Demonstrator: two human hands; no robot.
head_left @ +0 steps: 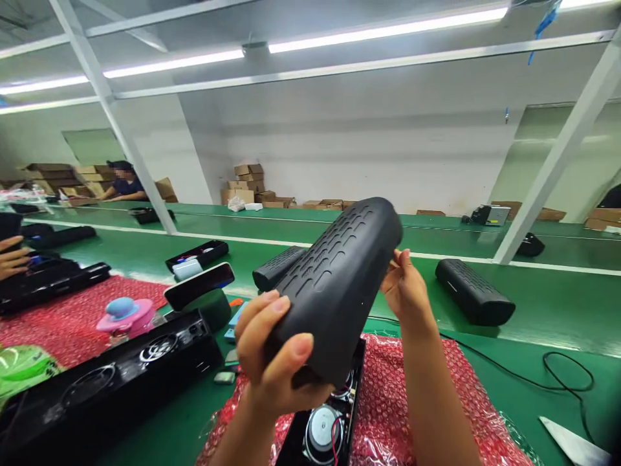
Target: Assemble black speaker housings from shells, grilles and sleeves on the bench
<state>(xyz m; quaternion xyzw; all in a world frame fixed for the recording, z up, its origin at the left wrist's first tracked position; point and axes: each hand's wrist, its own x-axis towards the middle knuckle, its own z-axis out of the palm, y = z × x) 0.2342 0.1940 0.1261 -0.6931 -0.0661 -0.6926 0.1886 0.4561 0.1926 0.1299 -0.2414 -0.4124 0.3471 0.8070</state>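
Left hand: my left hand (272, 362) has its grip closed around the near, lower end of the black speaker shell (334, 285), thumb across the end and fingers wrapped over the side.
Right hand: my right hand (405, 288) steadies the far, upper end of the shell, fingertips touching its edge; the grip is closed on it lightly.
Speaker shell: a dark rounded housing with rows of slot-shaped openings, lifted clear of the desk (533, 304) and tilted, its far end higher than its near end.
Below the shell: an open speaker chassis (323, 427) with a round driver showing lies on a sheet of red bubble wrap (402, 401), straight under the shell.
Left of the shell: a long black speaker body (111, 388) with round drivers lies on the desk, and beyond it a pink and blue object (125, 315) sits on another red sheet.
Behind the shell: a second grilled housing (279, 266) lies just past its far side.
Right of the shell: a third housing (474, 291) lies on the green desk, well apart, with a black cable (557, 372) nearer me.
Far left of the shell: another person's hand (12, 255) rests at the frame edge.
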